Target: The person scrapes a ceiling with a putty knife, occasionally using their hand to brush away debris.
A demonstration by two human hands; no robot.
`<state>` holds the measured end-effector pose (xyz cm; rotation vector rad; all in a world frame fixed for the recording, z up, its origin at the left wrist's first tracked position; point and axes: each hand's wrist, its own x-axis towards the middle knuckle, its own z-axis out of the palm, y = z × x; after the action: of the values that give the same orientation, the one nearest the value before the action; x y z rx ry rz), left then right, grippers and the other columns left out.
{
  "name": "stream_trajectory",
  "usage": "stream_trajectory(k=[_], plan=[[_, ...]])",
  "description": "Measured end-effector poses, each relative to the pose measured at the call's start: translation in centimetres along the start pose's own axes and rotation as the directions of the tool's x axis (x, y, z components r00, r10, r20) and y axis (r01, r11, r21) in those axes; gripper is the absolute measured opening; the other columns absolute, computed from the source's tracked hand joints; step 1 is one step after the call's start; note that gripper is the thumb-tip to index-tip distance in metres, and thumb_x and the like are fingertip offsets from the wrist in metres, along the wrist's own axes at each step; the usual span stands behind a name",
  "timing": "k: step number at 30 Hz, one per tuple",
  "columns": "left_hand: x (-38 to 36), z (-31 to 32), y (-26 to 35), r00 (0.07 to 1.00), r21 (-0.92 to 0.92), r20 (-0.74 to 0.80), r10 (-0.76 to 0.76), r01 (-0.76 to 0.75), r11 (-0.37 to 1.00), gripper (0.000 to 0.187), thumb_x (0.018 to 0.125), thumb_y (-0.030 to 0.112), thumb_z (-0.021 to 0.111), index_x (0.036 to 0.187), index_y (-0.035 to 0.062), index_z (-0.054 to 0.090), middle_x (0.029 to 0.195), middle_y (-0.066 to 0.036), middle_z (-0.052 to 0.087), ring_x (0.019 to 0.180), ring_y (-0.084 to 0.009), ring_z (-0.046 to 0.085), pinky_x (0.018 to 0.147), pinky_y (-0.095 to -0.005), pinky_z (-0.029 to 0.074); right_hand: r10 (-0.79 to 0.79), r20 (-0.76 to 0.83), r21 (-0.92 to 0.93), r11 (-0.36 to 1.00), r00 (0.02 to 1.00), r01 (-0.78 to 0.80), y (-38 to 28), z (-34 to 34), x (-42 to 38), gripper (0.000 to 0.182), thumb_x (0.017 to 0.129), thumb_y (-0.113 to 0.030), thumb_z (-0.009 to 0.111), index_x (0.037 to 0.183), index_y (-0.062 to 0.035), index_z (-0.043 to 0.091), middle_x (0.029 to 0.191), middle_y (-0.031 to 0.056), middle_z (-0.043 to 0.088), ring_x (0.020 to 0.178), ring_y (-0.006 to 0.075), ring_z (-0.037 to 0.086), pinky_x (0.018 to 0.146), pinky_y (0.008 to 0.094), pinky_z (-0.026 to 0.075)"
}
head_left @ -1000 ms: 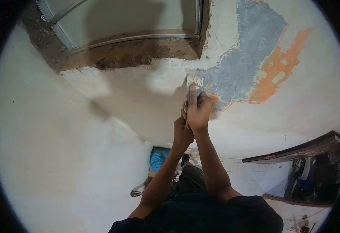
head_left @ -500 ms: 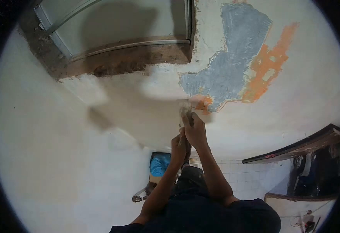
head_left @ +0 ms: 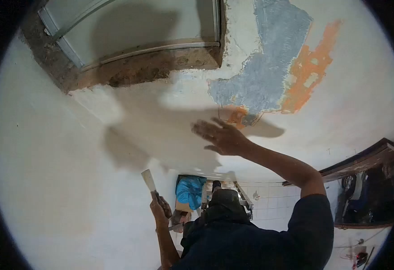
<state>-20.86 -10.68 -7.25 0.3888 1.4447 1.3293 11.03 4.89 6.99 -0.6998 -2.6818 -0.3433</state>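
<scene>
My left hand (head_left: 161,209) is wrapped round the handle of a putty knife (head_left: 149,181), whose pale blade points up in front of the left wall. My right hand (head_left: 221,136) is raised at the wall (head_left: 183,139) with its fingers spread, holding nothing. It is just below and left of a grey patch (head_left: 269,67) and beside a small orange patch at that patch's lower end. Whether the palm touches the wall I cannot tell. A larger orange patch (head_left: 311,74) borders the grey one on the right.
A recessed window frame (head_left: 152,47) with rough brown edges is at the upper left. Below are a blue plastic bag (head_left: 190,191), part of a ladder (head_left: 246,202) and white tiles (head_left: 273,202). A dark-framed opening (head_left: 367,198) is at the right.
My hands were together at the wall below the grey patch. Now my left hand is lower left with the putty knife, and my right hand has opened and its arm swung out right.
</scene>
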Motion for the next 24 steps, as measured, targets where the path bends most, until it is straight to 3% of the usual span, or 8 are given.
stream_trajectory(k=[3, 5, 8, 12, 14, 15, 17, 24], plan=[[-1.1, -1.7, -0.3, 0.996, -0.018, -0.077, -0.055, 0.054, 0.998, 0.047, 0.088, 0.052, 0.048, 0.061, 0.0148, 0.043, 0.043, 0.003, 0.035, 0.030, -0.0096, 0.033, 0.027, -0.0243, 0.026, 0.247, -0.477, -0.138, 0.927, 0.844, -0.349, 2.2, -2.4, -0.8, 0.058, 0.086, -0.036, 0.052, 0.134, -0.0057, 0.036, 0.133, 0.0172, 0.043, 0.125, 0.0350, 0.037, 0.103, 0.0482, 0.028], [-2.2, -1.6, 0.0, 0.996, -0.020, -0.073, -0.055, 0.053, 0.998, 0.047, 0.088, 0.053, 0.048, 0.060, 0.0149, 0.043, 0.043, 0.003, 0.036, 0.030, -0.0091, 0.034, 0.028, -0.0239, 0.026, 0.656, -0.396, -0.266, 0.587, 0.642, -0.764, 2.9, -0.9, -1.5, 0.058, 0.088, -0.038, 0.049, 0.135, -0.0073, 0.035, 0.138, 0.0170, 0.036, 0.128, 0.0354, 0.032, 0.104, 0.0504, 0.026], [-2.1, -1.4, -0.9, 0.993, -0.001, -0.102, -0.055, 0.055, 0.998, 0.047, 0.088, 0.052, 0.048, 0.060, 0.0147, 0.043, 0.043, 0.003, 0.036, 0.031, -0.0089, 0.035, 0.029, -0.0235, 0.026, 0.308, 0.244, 0.127, 0.930, 0.920, -0.345, -0.8, 3.6, -6.1, 0.061, 0.088, -0.044, 0.048, 0.138, -0.0129, 0.033, 0.147, 0.0105, 0.020, 0.136, 0.0263, 0.019, 0.111, 0.0439, 0.017], [-3.0, 1.2, 1.0, 0.998, 0.072, 0.061, -0.003, -0.002, 0.997, 0.045, 0.091, 0.046, 0.047, 0.061, 0.0133, 0.043, 0.045, 0.004, 0.036, 0.034, -0.0080, 0.035, 0.032, -0.0231, 0.027, 0.144, 0.105, -0.153, 0.980, 0.984, -0.127, -4.0, 1.9, -5.7, 0.067, 0.085, -0.049, 0.053, 0.136, -0.0113, 0.033, 0.140, 0.0116, 0.035, 0.131, 0.0249, 0.030, 0.109, 0.0409, 0.024], [-4.2, 4.0, 2.5, 0.980, 0.161, 0.201, -0.004, -0.029, 0.986, 0.040, 0.093, 0.040, 0.046, 0.065, 0.0116, 0.046, 0.049, 0.004, 0.038, 0.036, -0.0069, 0.034, 0.033, -0.0230, 0.026, 0.794, 0.064, 0.500, 0.498, 0.604, -0.708, -6.0, 1.3, -4.5, 0.061, 0.088, -0.046, 0.051, 0.130, -0.0045, 0.039, 0.123, 0.0158, 0.053, 0.113, 0.0272, 0.051, 0.096, 0.0406, 0.040], [-5.8, 6.4, 3.3, 0.969, 0.212, 0.247, -0.031, -0.023, 0.977, 0.037, 0.095, 0.035, 0.045, 0.068, 0.0104, 0.049, 0.051, 0.004, 0.039, 0.038, -0.0061, 0.033, 0.033, -0.0230, 0.026, 0.789, 0.064, 0.498, 0.506, 0.611, -0.705, -7.1, 1.1, -3.7, 0.061, 0.088, -0.046, 0.051, 0.130, -0.0045, 0.039, 0.123, 0.0158, 0.053, 0.113, 0.0272, 0.051, 0.096, 0.0406, 0.040], [-6.7, 9.8, 2.2, 0.877, 0.204, 0.470, 0.098, -0.216, 0.955, 0.030, 0.096, 0.027, 0.043, 0.075, 0.0073, 0.052, 0.055, 0.005, 0.041, 0.041, -0.0042, 0.033, 0.036, -0.0222, 0.027, 0.755, 0.463, 0.856, -0.246, 0.464, -0.455, -9.4, 0.8, -1.9, 0.053, 0.091, -0.041, 0.050, 0.121, 0.0022, 0.046, 0.102, 0.0191, 0.061, 0.092, 0.0265, 0.062, 0.078, 0.0381, 0.050], [-9.1, 20.6, 2.7, 0.727, 0.087, 0.659, 0.191, -0.327, 0.941, 0.031, 0.096, 0.025, 0.043, 0.089, -0.0022, 0.057, 0.057, 0.001, 0.046, 0.047, -0.0057, 0.039, 0.041, -0.0234, 0.033, 0.938, 0.252, 0.959, -0.275, 0.236, 0.069, -7.4, -1.2, 0.9, 0.027, 0.093, -0.029, 0.049, 0.093, -0.0012, 0.052, 0.064, 0.0080, 0.057, 0.048, 0.0168, 0.057, 0.045, 0.0281, 0.048]])
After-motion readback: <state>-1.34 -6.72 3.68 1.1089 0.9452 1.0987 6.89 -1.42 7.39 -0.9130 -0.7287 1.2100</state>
